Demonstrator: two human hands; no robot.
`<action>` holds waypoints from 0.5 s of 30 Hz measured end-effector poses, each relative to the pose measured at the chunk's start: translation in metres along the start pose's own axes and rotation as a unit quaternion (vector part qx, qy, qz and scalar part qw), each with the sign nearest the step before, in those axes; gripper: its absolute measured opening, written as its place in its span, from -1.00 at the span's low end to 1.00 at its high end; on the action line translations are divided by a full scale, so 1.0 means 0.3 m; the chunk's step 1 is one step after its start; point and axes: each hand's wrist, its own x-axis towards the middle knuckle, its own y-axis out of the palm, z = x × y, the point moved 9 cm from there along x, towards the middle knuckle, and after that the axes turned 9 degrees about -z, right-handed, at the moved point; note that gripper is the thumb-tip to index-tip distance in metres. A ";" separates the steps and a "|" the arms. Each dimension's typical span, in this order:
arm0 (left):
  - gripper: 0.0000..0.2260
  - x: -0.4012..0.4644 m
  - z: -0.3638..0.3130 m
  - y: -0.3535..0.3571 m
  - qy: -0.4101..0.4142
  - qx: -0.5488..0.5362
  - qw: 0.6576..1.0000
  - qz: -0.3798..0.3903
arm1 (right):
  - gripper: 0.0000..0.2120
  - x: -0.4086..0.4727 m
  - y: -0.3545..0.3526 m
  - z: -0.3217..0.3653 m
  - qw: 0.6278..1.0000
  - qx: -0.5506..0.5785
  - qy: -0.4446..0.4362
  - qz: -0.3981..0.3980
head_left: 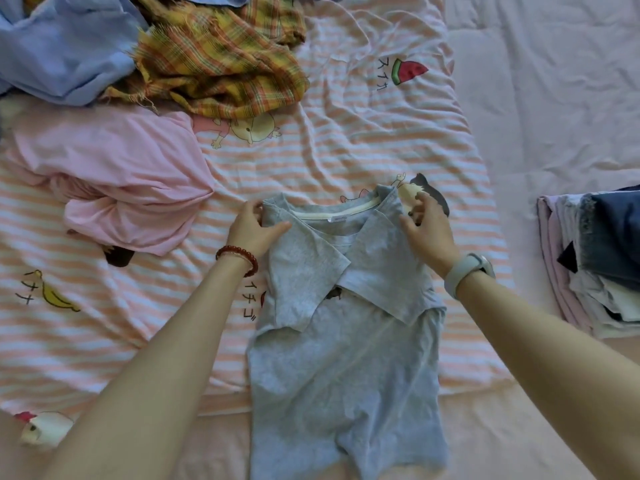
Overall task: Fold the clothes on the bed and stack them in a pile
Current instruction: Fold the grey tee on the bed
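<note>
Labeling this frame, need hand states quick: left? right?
Left hand: pinches the grey T-shirt at its left shoulder.
Right hand: fingers curled at the shirt's right shoulder; an actual grip cannot be told.

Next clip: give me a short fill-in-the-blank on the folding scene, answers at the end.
1. Both hands hold the ____ T-shirt at its shoulders.
2. The left hand wears a bead ____ at the wrist.
3. The folded pile lies to the person's ____.
4. The pink garment lies ____, not folded.

Answers: grey; bracelet; right; crumpled

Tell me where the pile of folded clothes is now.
In the head view, the pile of folded clothes sits at the right edge, on the plain pink sheet, beyond the right hand.
</note>
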 end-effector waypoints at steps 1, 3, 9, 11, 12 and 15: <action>-0.48 0.020 -0.015 0.002 -0.004 0.001 1.000 0.006 | -0.57 0.032 0.010 -0.002 0.998 0.036 0.021 0.042; -0.56 0.044 -0.042 0.005 -0.009 -0.011 1.000 0.016 | -0.80 0.070 0.025 0.013 0.990 0.090 0.034 0.104; -0.75 0.071 -0.194 -0.058 0.064 -0.053 0.997 -0.007 | -0.81 0.126 -0.015 0.082 0.987 0.065 -0.003 0.145; -0.80 0.095 -0.273 -0.107 0.097 -0.070 0.992 -0.048 | -0.81 0.169 -0.085 0.137 0.994 0.063 -0.043 0.077; -0.79 0.107 -0.312 -0.132 0.108 -0.080 0.989 -0.066 | -0.80 0.189 -0.126 0.167 0.995 0.064 -0.065 0.040; -0.76 0.116 -0.403 -0.167 0.146 -0.074 0.983 -0.087 | -0.82 0.198 -0.212 0.262 0.986 0.045 -0.157 -0.027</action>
